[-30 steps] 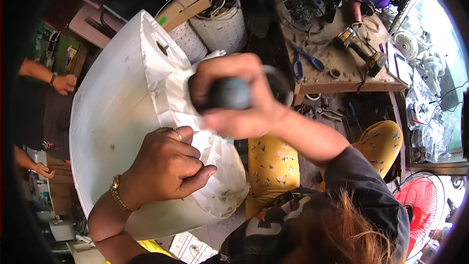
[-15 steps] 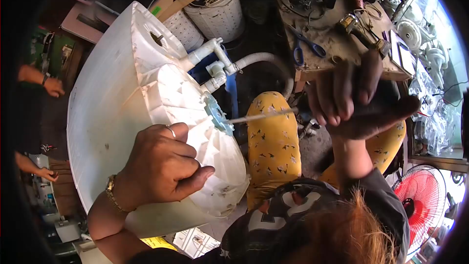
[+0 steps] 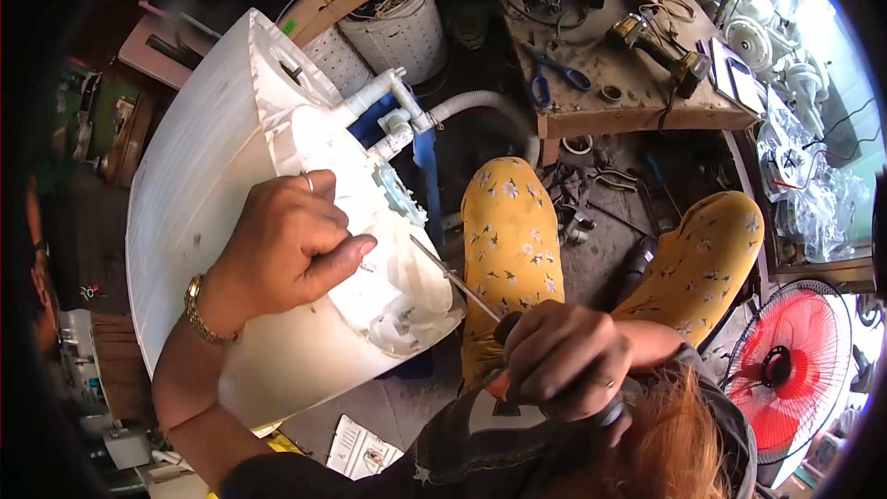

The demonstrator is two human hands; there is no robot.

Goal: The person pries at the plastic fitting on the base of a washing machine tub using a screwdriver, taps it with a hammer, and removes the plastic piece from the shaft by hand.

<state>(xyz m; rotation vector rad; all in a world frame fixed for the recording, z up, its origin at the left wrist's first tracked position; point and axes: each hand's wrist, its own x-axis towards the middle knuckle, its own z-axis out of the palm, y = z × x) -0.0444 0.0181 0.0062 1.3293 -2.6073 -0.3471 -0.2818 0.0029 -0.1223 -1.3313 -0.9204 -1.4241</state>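
Note:
A large white plastic washing tub [image 3: 199, 157] lies tipped on its side, its ribbed base facing me. My left hand [image 3: 291, 236], with a ring and gold wristband, rests closed against the ribbed base; its fingertips are hidden. A pale blue round fitting [image 3: 399, 194] sits on the base beyond that hand. My right hand [image 3: 568, 356] is closed around the handle of a screwdriver [image 3: 476, 298], close to my chest. The screwdriver's thin metal shaft points up and left, its tip over the lower part of the base, below the blue fitting.
White pipe joints [image 3: 393, 111] and a ribbed hose [image 3: 480, 103] join the tub. A wooden table [image 3: 637, 115] holds blue scissors [image 3: 554, 74] and a yellow-black power drill [image 3: 661, 51]. Pliers [image 3: 617, 180] lie below. A red fan [image 3: 781, 365] stands right. Another person's arm [image 3: 42, 268] shows at left.
My right hand has swung down and left towards my chest with the screwdriver, its tip leaving the blue fitting. My left hand has shifted slightly up and left. The other person's hands have moved mostly out of view.

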